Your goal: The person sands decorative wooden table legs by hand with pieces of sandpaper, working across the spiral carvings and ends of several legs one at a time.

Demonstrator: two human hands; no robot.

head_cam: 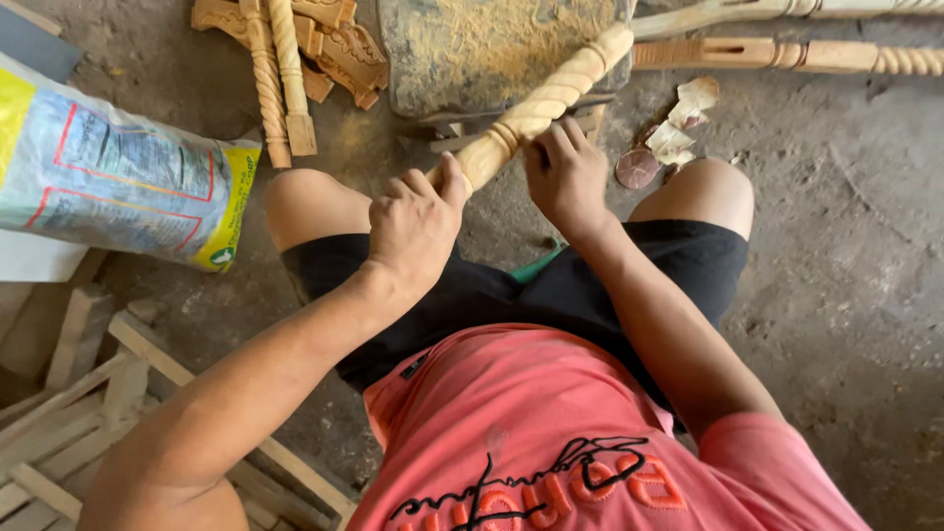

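Observation:
A pale carved wooden spindle (551, 96) with a twisted rope pattern slants from between my knees up onto a sawdust-covered block (472, 44). My left hand (413, 224) is closed around the spindle's near end, thumb up along it. My right hand (563, 172) presses its fingers on the spindle just past the ringed collar, and whether it holds something small against the wood is hidden. I sit low in black shorts and a pink shirt, knees apart.
Several more twisted spindles and carved pieces (285, 59) lie at the upper left, and two long turned legs (787, 49) at the upper right. A printed plastic sack (108, 177) lies left. Wooden slats (88, 393) are stacked lower left. Scraps and a round disc (637, 167) lie by my right knee.

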